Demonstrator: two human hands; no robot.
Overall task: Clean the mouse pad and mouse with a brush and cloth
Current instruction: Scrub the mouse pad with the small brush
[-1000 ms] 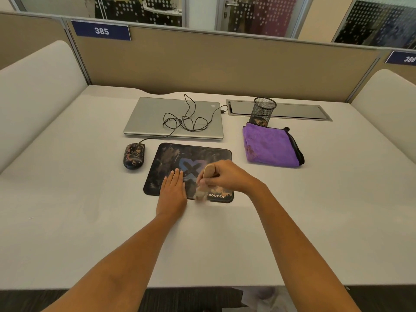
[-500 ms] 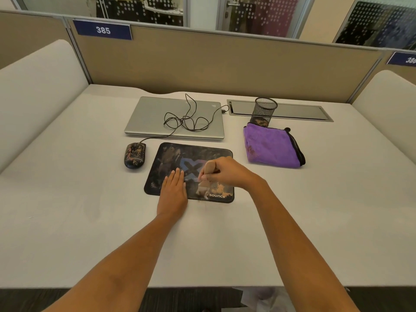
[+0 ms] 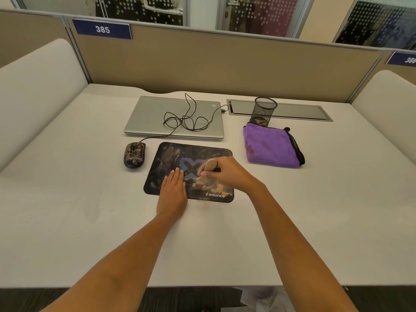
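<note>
While the left hand (image 3: 172,192) lies flat, fingers straight, on the pad's (image 3: 171,158) near edge, the right hand (image 3: 227,174) grips a brush (image 3: 209,165), bristles down on the pad's near right part. The mouse (image 3: 134,154) sits just left of the pad and the cloth (image 3: 270,145) lies to its right, both on the table (image 3: 67,199).

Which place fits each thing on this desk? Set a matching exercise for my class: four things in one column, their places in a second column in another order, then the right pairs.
Things
1. mouse
2. purple cloth
3. brush
4. mesh cup

Places
A. behind the purple cloth, at the back of the desk
B. gripped in the right hand, bristles down on the mouse pad
C. on the desk, left of the mouse pad
D. folded on the desk, right of the mouse pad

Pairs: 1-C, 2-D, 3-B, 4-A
</note>
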